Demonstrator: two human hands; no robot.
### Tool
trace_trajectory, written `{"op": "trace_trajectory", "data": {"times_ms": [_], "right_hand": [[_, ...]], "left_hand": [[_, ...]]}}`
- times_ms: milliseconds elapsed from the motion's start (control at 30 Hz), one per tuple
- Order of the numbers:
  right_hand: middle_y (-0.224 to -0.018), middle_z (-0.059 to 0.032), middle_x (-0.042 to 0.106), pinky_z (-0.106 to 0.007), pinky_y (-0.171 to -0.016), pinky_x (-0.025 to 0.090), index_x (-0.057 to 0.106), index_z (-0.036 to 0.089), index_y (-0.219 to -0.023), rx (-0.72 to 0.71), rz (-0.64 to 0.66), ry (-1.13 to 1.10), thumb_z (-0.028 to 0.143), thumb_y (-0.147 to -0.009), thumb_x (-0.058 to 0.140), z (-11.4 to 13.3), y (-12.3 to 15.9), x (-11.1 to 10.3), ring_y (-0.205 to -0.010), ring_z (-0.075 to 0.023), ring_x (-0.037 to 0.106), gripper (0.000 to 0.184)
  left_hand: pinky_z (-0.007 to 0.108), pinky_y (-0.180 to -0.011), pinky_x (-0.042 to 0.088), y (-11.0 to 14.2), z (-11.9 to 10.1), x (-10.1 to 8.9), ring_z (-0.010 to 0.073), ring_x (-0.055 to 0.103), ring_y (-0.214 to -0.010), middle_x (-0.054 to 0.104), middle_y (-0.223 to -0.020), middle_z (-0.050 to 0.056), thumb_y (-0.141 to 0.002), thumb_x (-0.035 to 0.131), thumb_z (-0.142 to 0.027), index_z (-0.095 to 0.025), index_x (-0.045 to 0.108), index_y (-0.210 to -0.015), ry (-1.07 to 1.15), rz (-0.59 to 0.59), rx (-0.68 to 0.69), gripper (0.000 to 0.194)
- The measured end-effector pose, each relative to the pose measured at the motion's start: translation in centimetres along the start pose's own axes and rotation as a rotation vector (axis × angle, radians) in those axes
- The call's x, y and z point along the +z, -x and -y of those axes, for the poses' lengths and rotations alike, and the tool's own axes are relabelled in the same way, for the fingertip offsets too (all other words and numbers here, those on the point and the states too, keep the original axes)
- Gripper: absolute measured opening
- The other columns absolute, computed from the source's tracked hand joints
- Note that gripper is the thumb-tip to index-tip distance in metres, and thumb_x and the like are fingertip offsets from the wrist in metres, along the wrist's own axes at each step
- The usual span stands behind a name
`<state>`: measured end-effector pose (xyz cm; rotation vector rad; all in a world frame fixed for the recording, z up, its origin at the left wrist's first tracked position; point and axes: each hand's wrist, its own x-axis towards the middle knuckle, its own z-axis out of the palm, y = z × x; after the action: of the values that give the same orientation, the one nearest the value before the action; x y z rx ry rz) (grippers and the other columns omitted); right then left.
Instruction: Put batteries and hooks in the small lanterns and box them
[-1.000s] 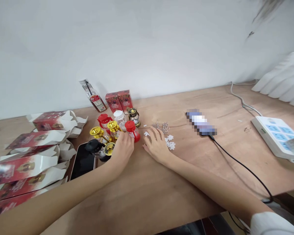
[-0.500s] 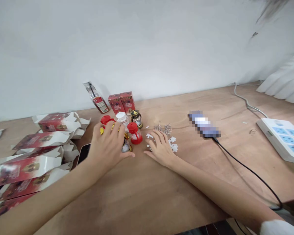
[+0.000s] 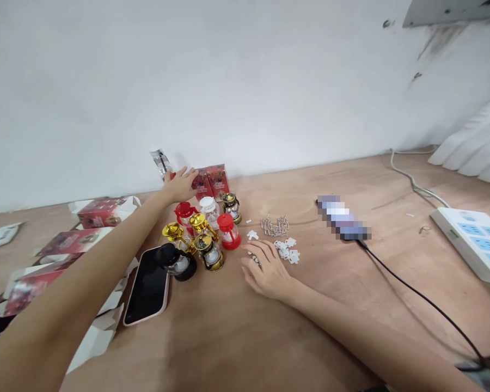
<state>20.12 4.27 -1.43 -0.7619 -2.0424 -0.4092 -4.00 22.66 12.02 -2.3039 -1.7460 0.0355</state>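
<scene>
nearest, on the l. of the brown wooden table (image 3: 228, 337), lies a black-screened phone w/ pink edging (image 3: 147, 294); a small black lantern w/ clear body (image 3: 182, 265) is at its r. edge. just r. of that, a small black-and-gold lantern (image 3: 209, 256). the right hand (image 3: 267, 272) is palm down nr table centre, fingers loosely bent over tiny pieces; can't tell if it's gripping any. beside it, to the r., a pile of small flat white pieces (image 3: 286, 251). a bit farther, on the l., a red lantern w/ clear body (image 3: 229, 234) & two shiny gold lanterns (image 3: 173, 231); level w/ these, centre, a cluster of bent silvery wire pieces (image 3: 274, 226). farther l., the left hand (image 3: 179, 186), open, fingers spread, nothing visibly gripped, is reaching by two small red printed cardboard boxes (image 3: 218, 182); contact unclear. a clear plastic packet (image 3: 160, 160) is partly hidden behind it, nr the white wall (image 3: 245, 87).
</scene>
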Motion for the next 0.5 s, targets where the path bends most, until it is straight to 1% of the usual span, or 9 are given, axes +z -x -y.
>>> {"op": "trace_trajectory", "data": {"times_ms": [100, 200, 267, 333, 400, 467, 500], "right_hand": [[-0.108, -0.014, 0.062, -0.043, -0.092, 0.045, 0.06, 0.015, -0.092, 0.002, 0.008, -0.016, 0.009, -0.078, 0.052, 0.0, 0.1, 0.0, -0.109, -0.0244, 0.052, 0.017], [-0.109, -0.0144, 0.062, -0.043, -0.093, 0.045, 0.06, 0.015, -0.093, -0.003, 0.016, -0.026, 0.008, -0.078, 0.052, 0.0, 0.1, 0.0, -0.11, -0.0249, 0.052, 0.019], [-0.109, -0.0142, 0.062, -0.043, -0.092, 0.045, 0.06, 0.015, -0.093, -0.005, 0.009, -0.028, 0.008, -0.077, 0.052, 0.0, 0.1, 0.1, -0.109, -0.025, 0.052, 0.019], [-0.108, -0.0138, 0.062, -0.043, -0.092, 0.046, 0.06, 0.016, -0.093, -0.004, -0.005, -0.03, 0.008, -0.077, 0.052, 0.0, 0.1, 0.1, -0.109, -0.0249, 0.052, 0.02], [-0.108, -0.0134, 0.061, -0.043, -0.091, 0.046, 0.058, 0.016, -0.093, -0.002, -0.015, -0.037, 0.007, -0.076, 0.052, 0.1, 0.2, 0.0, -0.109, -0.025, 0.053, 0.02], [-0.109, -0.0128, 0.061, -0.043, -0.09, 0.047, 0.057, 0.017, -0.095, 0.01, -0.019, -0.052, 0.007, -0.077, 0.051, 0.1, 0.2, -0.2, -0.108, -0.0251, 0.053, 0.021], [-0.109, -0.0125, 0.06, -0.043, -0.089, 0.047, 0.055, 0.017, -0.097, 0.02, -0.025, -0.067, 0.008, -0.078, 0.051, 0.1, 0.2, -0.2, -0.108, -0.025, 0.054, 0.022]], "left_hand": [[0.057, -0.104, 0.021, -0.2, -0.2, -0.3, 0.0343, 0.036, -0.132, 0.048, -0.137, 0.02, -0.081, 0.049, -0.031, -0.012, 0.049, -0.122, 0.002, -0.027, -0.008, 0.045], [0.045, -0.095, 0.036, -0.5, -0.5, -1.0, 0.0319, 0.054, -0.112, 0.061, -0.119, 0.018, -0.078, 0.056, -0.035, -0.012, 0.054, -0.11, 0.005, 0.002, -0.006, 0.04], [0.038, -0.086, 0.041, -0.8, -0.7, -1.4, 0.031, 0.058, -0.103, 0.062, -0.113, 0.018, -0.075, 0.061, -0.037, -0.011, 0.053, -0.11, 0.0, 0.022, -0.015, 0.045], [0.039, -0.085, 0.042, -0.7, -1.1, -2.1, 0.0332, 0.058, -0.104, 0.061, -0.115, 0.02, -0.071, 0.067, -0.039, -0.01, 0.051, -0.115, -0.019, 0.018, -0.025, 0.055], [0.043, -0.09, 0.041, 0.0, -1.4, -3.6, 0.0358, 0.056, -0.108, 0.06, -0.117, 0.021, -0.068, 0.07, -0.04, -0.009, 0.049, -0.119, -0.047, 0.007, -0.028, 0.063], [0.047, -0.094, 0.039, 1.5, -1.7, -6.1, 0.0357, 0.056, -0.108, 0.06, -0.117, 0.019, -0.069, 0.068, -0.042, -0.009, 0.05, -0.12, -0.083, -0.033, -0.022, 0.063], [0.048, -0.095, 0.039, 2.6, -1.8, -7.7, 0.034, 0.057, -0.108, 0.061, -0.115, 0.017, -0.073, 0.062, -0.046, -0.009, 0.051, -0.119, -0.121, -0.1, -0.018, 0.06]]}}
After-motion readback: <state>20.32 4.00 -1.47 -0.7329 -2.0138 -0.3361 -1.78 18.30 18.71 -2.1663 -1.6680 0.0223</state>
